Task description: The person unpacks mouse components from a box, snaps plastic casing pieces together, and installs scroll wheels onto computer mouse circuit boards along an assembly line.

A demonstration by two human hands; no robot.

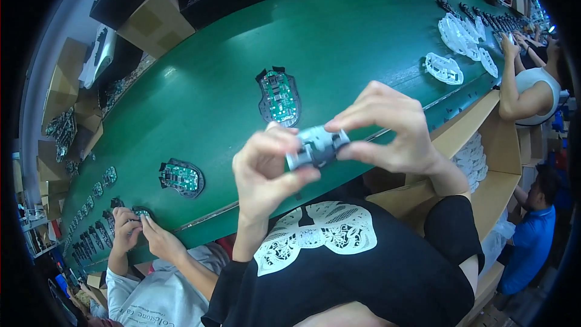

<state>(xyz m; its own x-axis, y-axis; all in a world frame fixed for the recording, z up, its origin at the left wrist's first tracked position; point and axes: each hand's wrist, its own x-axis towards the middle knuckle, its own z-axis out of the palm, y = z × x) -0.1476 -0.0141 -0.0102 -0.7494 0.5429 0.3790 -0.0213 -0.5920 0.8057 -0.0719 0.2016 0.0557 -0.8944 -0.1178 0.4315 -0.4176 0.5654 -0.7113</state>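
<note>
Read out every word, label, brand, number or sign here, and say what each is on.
Neighbour's light grey shirt: printed lettering, which I won't copy out.
Circuit boards: any markings too small to read.
Held grey piece: blurred, nothing readable.
Black shirt: white pattern, no readable lettering.

1. Black T-shirt (402,272), plain dark fabric around the chest design.
2. Large white print (348,230): two rounded lobes, lace-like, with dark patterned openings.
3. Loose, short black sleeves, the right sleeve (452,227) wide; forearms bare.
</note>
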